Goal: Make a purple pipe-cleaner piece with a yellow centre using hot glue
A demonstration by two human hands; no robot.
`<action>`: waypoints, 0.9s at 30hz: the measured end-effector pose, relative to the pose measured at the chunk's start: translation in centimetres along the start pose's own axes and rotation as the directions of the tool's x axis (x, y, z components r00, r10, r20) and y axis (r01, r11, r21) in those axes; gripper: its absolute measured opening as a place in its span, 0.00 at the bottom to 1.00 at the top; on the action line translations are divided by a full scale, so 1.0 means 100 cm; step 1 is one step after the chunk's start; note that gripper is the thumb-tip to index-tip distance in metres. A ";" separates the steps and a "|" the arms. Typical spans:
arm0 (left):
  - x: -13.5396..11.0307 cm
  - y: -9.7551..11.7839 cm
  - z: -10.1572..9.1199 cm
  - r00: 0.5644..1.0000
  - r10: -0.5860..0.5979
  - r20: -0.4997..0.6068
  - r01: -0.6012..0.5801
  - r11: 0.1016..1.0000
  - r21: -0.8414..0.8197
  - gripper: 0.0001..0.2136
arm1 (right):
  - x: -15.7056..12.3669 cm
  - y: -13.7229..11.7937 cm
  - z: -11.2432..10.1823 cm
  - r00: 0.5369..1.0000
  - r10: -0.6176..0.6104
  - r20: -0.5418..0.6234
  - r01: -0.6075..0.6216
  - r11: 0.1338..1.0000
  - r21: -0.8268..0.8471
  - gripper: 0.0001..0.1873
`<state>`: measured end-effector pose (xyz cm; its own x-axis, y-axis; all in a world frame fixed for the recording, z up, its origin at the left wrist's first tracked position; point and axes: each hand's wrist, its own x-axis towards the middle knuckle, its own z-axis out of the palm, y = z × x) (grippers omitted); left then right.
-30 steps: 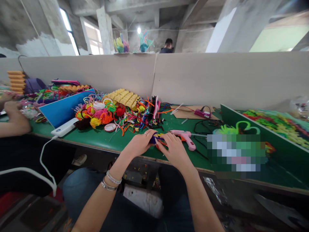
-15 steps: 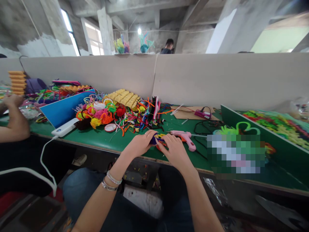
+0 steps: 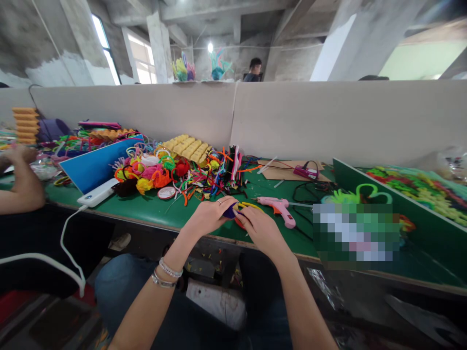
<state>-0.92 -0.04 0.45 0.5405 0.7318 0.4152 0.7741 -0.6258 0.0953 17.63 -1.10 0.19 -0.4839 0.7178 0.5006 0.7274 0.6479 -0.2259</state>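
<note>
The wearer's two hands (image 3: 211, 213) are marking the clock's centre; one pink glue gun (image 3: 285, 210) is lying at three o'clock, two bracelets (image 3: 170, 269) circling at eight, one blue board (image 3: 89, 170) standing at ten.

The bench (image 3: 142, 210) is green. On it lie a pink glue gun (image 3: 285, 211), a white box (image 3: 98, 193), brown cardboard (image 3: 275, 171) and a messy pile of bright fuzzy sticks (image 3: 216, 179).

The head camera looks down on the table (image 3: 156, 213) from close behind its near edge. It faces forward, toward the partition (image 3: 310, 121).
</note>
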 end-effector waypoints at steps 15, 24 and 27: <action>-0.003 0.003 -0.016 0.976 -0.193 -0.104 0.143 0.919 -0.367 0.30 | -0.004 0.004 -0.009 0.997 0.076 0.001 -0.075 0.984 0.163 0.15; -0.002 0.006 -0.022 0.962 -0.241 -0.127 0.119 0.790 -0.602 0.36 | -0.004 0.002 -0.014 0.996 0.083 0.039 -0.091 0.951 0.296 0.16; -0.002 0.005 -0.020 0.957 -0.237 -0.165 0.084 0.776 -0.625 0.35 | -0.004 0.002 -0.013 0.996 0.080 0.033 -0.086 0.949 0.303 0.17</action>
<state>-1.29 -1.03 2.22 0.2793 0.8044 0.5243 0.4399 -0.5926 0.6748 18.64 -1.60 1.05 -0.4398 0.7752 0.4535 0.5849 0.6304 -0.5104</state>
